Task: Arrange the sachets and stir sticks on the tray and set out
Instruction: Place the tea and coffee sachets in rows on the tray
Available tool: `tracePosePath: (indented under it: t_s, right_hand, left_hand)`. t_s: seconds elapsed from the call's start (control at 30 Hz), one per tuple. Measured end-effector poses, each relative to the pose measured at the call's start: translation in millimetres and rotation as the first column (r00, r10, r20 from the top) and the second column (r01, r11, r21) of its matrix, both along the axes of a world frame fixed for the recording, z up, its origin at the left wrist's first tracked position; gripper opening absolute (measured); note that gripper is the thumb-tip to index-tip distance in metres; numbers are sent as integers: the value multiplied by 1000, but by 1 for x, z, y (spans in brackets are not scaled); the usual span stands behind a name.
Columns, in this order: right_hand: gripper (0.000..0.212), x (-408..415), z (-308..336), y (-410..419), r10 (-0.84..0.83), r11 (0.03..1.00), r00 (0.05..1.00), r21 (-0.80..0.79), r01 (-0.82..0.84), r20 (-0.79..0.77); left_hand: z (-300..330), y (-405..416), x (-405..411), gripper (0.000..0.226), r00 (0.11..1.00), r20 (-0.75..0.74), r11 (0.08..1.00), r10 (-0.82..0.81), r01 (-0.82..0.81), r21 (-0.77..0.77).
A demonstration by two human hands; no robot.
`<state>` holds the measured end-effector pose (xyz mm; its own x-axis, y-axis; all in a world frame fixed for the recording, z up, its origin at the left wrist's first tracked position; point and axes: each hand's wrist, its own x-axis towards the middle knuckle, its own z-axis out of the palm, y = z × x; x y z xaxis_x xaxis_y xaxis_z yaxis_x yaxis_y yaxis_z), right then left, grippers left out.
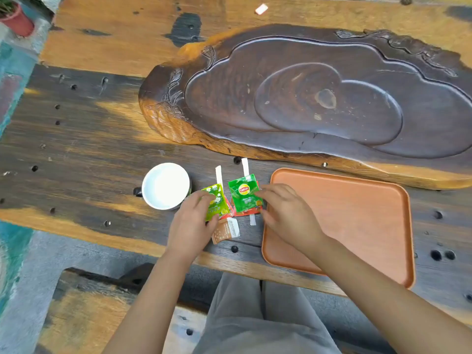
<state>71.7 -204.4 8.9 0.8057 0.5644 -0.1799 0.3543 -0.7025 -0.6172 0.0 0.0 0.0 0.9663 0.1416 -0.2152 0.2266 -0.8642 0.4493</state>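
gathering sachets on the table [76, 139], just left of the tray [357, 221], which lies bare. left hand [190, 223] pinching the light green sachet [217, 200]; right hand [286, 213] resting fingers on the dark green sachet [244, 196], grip unclear. two stir sticks [245, 167] lying underneath, long axes pointing away from the body. right hand nearer the tray.

The carved wooden slab [319, 98] runs off the right edge. A red sachet [246, 213] lies mostly hidden under the green sachet [244, 196] (only its edges show). The flowerpot [18, 19] is cut by the top-left corner. Small print on the brown sachet [226, 231] is unreadable.
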Motion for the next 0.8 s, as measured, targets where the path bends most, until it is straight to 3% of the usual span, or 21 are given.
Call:
tracePosePath:
  t_s: [0.13,0.27,0.33,0.43,0.6,0.8]
  right_hand:
    - [45,18,-20,24,203,975,973,-116,-190,113]
    - [44,22,-38,28,268,947,957,-213,-241,110]
    - [42,19,-43,26,281,949,941,-202,-243,188]
    - [38,15,-49,22,256,961,924,-174,-213,284]
    - [25,14,-40,17,165,984,914,5,-180,371]
    - [16,10,-18,-3,-121,969,901,245,17,417]
  left_hand:
    - [-16,0,9,46,999,-21,998,-43,44,44]
    - [-28,2,3,43,997,-64,998,-41,44,48]
    - [-32,2,-2,41,997,-65,998,-41,44,51]
    - [-34,0,-5,34,999,-30,998,-27,29,51]
    - [-24,-3,-7,12,999,35,1000,-2,1,27]
    - [4,-13,-6,12,968,205,988,148,-154,12]
